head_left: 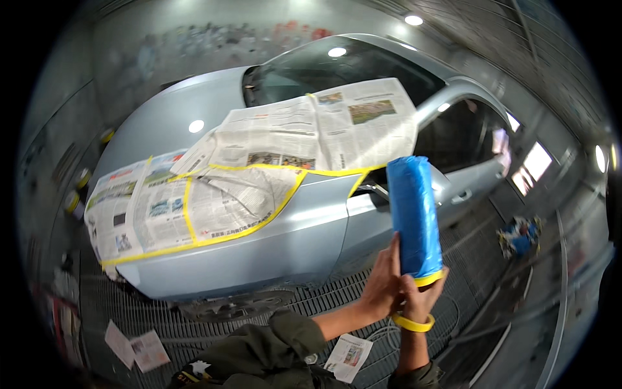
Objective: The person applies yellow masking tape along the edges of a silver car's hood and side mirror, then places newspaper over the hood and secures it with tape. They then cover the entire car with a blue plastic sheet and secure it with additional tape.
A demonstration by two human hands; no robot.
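A roll of blue plastic masking film (414, 214) with a yellow band at its lower end stands nearly upright before me. My right hand (424, 297) grips it from beneath, around the yellow end. Against the lower left side of the roll, my left hand (382, 285) is closed, one finger stretched up along the film. A yellow ring (413, 323) circles my right wrist. Beyond the hands is a silver-blue car (291, 223), its fender and windshield edge covered with newspaper sheets (253, 139). Yellow masking tape (246, 231) runs along the paper's edges.
Loose newspaper pages (150, 351) lie on the grated floor (311, 299), with another sheet (350, 356) near my body. A heap of crumpled plastic and paper (519, 235) sits at the right. Cans (75, 203) stand by the left wall. A hose (385, 337) lies on the grating.
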